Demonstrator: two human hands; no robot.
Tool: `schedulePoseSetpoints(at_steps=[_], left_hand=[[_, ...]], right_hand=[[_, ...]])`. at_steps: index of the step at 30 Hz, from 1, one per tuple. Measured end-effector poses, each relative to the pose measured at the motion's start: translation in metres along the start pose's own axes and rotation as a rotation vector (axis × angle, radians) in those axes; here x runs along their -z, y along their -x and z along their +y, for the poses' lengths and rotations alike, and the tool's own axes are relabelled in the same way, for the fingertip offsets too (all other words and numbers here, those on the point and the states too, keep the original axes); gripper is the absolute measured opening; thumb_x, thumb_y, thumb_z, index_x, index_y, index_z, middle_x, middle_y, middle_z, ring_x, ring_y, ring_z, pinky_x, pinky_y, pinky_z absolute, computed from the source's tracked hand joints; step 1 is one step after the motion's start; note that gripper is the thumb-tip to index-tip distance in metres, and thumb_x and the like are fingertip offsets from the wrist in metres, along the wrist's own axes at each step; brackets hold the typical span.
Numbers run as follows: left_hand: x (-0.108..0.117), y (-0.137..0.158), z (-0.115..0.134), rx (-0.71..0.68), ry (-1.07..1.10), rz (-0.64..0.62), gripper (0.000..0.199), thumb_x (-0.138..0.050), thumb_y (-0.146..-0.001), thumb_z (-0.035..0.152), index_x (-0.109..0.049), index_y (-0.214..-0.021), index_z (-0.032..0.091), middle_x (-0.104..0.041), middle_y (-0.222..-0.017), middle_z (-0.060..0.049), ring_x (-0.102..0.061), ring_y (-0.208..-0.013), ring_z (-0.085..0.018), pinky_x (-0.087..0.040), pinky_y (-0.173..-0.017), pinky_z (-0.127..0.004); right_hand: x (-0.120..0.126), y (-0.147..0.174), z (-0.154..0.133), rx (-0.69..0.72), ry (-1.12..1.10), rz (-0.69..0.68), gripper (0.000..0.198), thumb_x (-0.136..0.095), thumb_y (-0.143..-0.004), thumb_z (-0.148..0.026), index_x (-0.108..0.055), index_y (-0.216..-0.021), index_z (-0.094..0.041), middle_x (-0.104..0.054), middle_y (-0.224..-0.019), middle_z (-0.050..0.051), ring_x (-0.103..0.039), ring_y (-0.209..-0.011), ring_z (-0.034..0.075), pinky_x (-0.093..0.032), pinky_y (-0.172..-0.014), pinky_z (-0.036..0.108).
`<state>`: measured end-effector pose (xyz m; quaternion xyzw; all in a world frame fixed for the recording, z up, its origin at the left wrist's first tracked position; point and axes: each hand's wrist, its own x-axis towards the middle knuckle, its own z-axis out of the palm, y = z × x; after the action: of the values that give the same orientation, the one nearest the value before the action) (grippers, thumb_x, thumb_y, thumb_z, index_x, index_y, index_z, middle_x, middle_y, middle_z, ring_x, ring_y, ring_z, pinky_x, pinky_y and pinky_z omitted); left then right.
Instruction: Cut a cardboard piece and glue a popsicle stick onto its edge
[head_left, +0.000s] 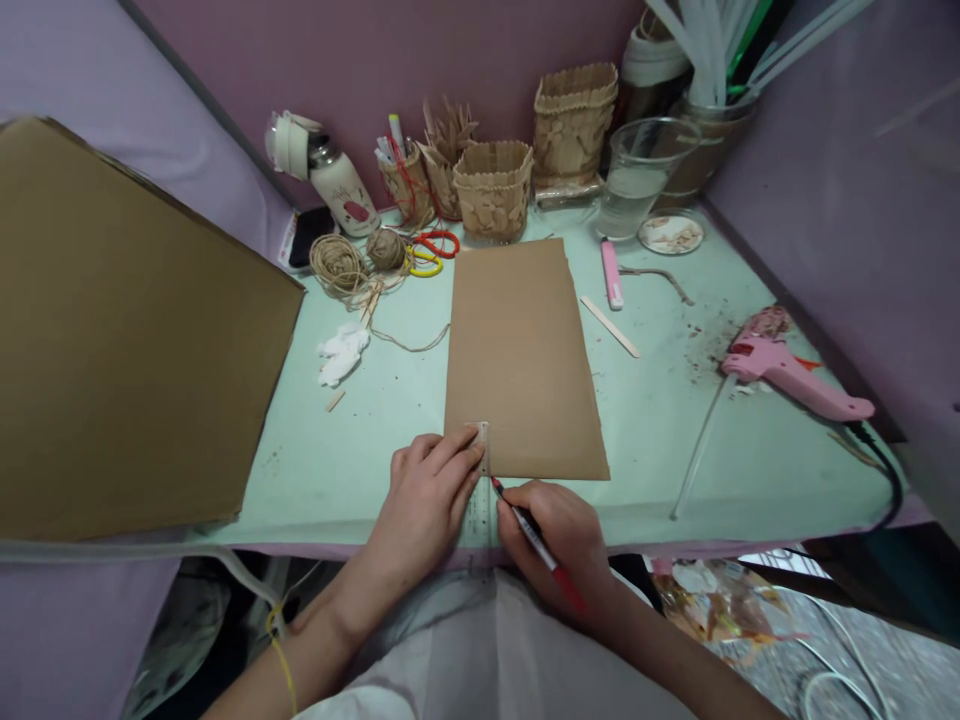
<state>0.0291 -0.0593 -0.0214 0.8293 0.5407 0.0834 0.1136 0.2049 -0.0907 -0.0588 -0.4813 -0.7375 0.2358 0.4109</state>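
Note:
A rectangular sheet of brown cardboard (517, 350) lies flat on the table in front of me. Across its near edge, towards the left corner, runs a clear ruler (481, 512), which sticks out past the table's front edge. My left hand (429, 490) presses the ruler down, fingers together on top of it. Held in my right hand (561, 535) is a red-and-white pen (541, 546) with a dark grip. Its tip is at the cardboard's near edge, just right of the ruler.
A large cardboard piece (127, 350) stands at left. Twine balls (337, 265), scissors (436, 243), a bottle (345, 190) and wood-decorated containers (493, 190) line the back. Right are a water cup (634, 190), pink cutter (611, 272), wooden stick (610, 327) and pink glue gun (795, 378).

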Motion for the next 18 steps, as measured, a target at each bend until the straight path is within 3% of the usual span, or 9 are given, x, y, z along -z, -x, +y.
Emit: schedulePoseSetpoints(at_steps=[18], left_hand=[[-0.0008, 0.0006, 0.0006, -0.005, -0.003, 0.018, 0.029, -0.045, -0.098, 0.027, -0.06, -0.122, 0.024, -0.057, -0.137, -0.002, -0.047, -0.108, -0.023, -0.038, -0.088, -0.041]], right_hand=[[-0.0017, 0.0026, 0.0012, -0.011, -0.019, -0.013, 0.012, -0.05, -0.093, -0.023, -0.059, -0.087, -0.019, -0.065, -0.071, 0.002, -0.059, -0.066, 0.016, -0.04, -0.064, 0.027]])
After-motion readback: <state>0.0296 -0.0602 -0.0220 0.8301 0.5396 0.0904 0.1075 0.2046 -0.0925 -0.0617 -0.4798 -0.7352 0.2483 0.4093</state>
